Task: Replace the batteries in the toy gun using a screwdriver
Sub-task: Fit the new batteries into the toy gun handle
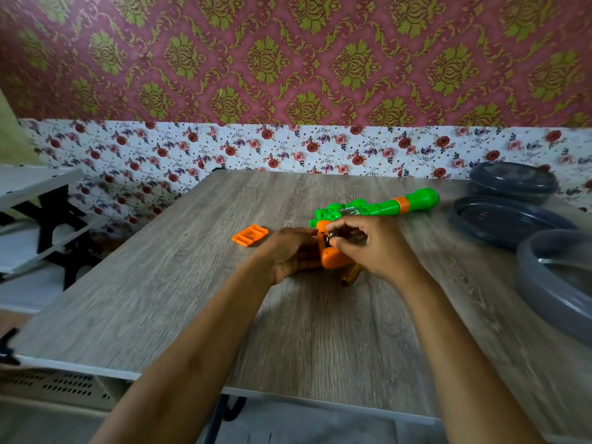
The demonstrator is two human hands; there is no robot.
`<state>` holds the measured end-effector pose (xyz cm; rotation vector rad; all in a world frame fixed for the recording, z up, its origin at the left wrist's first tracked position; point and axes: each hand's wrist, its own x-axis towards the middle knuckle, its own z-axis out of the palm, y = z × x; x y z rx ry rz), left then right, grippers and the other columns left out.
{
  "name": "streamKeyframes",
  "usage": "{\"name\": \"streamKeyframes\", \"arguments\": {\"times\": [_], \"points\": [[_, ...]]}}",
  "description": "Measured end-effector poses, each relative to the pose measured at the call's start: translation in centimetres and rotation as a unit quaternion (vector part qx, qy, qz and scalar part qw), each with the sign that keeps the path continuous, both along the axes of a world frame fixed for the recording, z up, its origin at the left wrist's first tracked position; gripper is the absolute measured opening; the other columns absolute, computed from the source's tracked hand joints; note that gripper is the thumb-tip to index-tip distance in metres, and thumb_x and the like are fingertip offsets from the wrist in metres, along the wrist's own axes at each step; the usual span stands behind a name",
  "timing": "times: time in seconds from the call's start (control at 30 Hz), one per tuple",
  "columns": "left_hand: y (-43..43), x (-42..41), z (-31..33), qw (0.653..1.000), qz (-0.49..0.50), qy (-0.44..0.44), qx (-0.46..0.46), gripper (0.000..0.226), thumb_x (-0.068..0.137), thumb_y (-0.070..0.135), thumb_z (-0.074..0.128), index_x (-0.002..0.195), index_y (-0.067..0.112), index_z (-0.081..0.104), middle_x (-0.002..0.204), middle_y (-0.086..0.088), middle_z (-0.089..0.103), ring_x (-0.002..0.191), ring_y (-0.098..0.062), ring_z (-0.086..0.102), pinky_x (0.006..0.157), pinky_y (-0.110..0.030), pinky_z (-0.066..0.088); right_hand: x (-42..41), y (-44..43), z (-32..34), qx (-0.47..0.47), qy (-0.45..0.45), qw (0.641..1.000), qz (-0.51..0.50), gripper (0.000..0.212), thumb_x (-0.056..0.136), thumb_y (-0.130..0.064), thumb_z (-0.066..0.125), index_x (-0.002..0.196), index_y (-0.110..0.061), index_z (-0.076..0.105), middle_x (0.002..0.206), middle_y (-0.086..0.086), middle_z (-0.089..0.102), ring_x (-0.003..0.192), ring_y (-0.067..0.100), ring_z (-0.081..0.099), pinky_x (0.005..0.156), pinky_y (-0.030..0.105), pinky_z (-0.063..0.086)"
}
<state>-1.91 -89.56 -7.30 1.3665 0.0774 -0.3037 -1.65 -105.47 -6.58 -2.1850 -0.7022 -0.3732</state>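
In the head view, the toy gun is seen lying on the wood-grain desk, its green barrel pointed away to the right and its orange handle turned toward the person. The handle is held by the left hand, whose grip is closed round it from the left with fingers curled. At the top of the handle, a small dark battery is pinched between thumb and forefinger of the right hand, so that grip is closed on the battery. How far it is seated cannot be told through the blur. A gold-coloured battery is lying on the desk just beside the handle's butt, partly hidden beneath the right hand. The orange battery cover is set down left of the left hand, apart from the gun. Three dark grey round dishes are ranged along the desk's right side.
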Motion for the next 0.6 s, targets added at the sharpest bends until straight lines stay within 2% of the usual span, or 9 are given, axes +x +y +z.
{"name": "streamKeyframes", "arguments": {"times": [0.13,0.27,0.37,0.4,0.5,0.6], "points": [[0.0,-0.1,0.0,1.000,-0.002,0.000,-0.002,0.031,0.098,0.002,0.037,0.124,0.000,0.054,0.088,-0.007,0.064,0.078,-0.017,0.062,0.068,-0.026,0.056,-0.2,-0.2,0.1,-0.015,-0.014,1.000,0.004,0.019,0.078,-0.018,0.070,0.096,-0.024,0.073,0.097,-0.008,0.073,0.095,0.006,0.065,0.087,0.026,0.050],[-0.1,-0.2,0.0,1.000,-0.008,-0.007,-0.002,0.032,0.097,0.001,0.038,0.126,-0.002,0.052,0.089,-0.008,0.063,0.077,-0.017,0.062,0.063,-0.024,0.057,0.0,-0.3,0.1,-0.023,0.005,1.000,0.000,0.017,0.079,-0.017,0.069,0.094,-0.022,0.075,0.097,-0.007,0.074,0.094,0.003,0.064,0.086,0.022,0.047],[-0.1,-0.2,0.0,1.000,-0.007,-0.009,-0.003,0.033,0.097,0.001,0.038,0.127,-0.002,0.052,0.089,-0.009,0.063,0.076,-0.016,0.062,0.062,-0.024,0.057,0.3,-0.3,-0.1,-0.028,0.023,0.999,-0.015,0.015,0.078,-0.018,0.069,0.091,-0.022,0.076,0.094,-0.006,0.074,0.093,0.008,0.065,0.085,0.028,0.050],[-0.1,-0.2,0.0,1.000,-0.005,-0.010,-0.002,0.032,0.097,0.001,0.038,0.126,-0.002,0.052,0.089,-0.009,0.063,0.076,-0.016,0.062,0.062,-0.025,0.057,0.4,-0.2,-0.1,-0.023,0.035,0.999,-0.017,0.014,0.078,-0.017,0.069,0.089,-0.021,0.076,0.092,-0.007,0.074,0.093,0.009,0.065,0.085,0.028,0.050],[-0.1,-0.2,0.0,1.000,-0.001,-0.013,0.003,0.031,0.097,0.002,0.041,0.125,0.000,0.054,0.088,-0.008,0.065,0.074,-0.015,0.064,0.062,-0.025,0.058,0.7,0.1,-0.2,0.021,0.094,0.995,-0.020,0.010,0.076,-0.012,0.071,0.084,-0.016,0.075,0.085,-0.012,0.065,0.099,0.011,0.061,0.082,0.017,0.043],[-0.2,-0.2,-0.2,1.000,0.004,-0.023,0.014,0.029,0.096,0.001,0.044,0.122,0.002,0.056,0.077,-0.003,0.069,0.067,-0.012,0.065,0.061,-0.024,0.057,1.4,0.5,-0.4,0.052,0.174,0.982,-0.054,0.016,0.073,-0.014,0.074,0.085,-0.022,0.068,0.091,-0.004,0.061,0.097,0.011,0.056,0.075,0.022,0.041]]}}
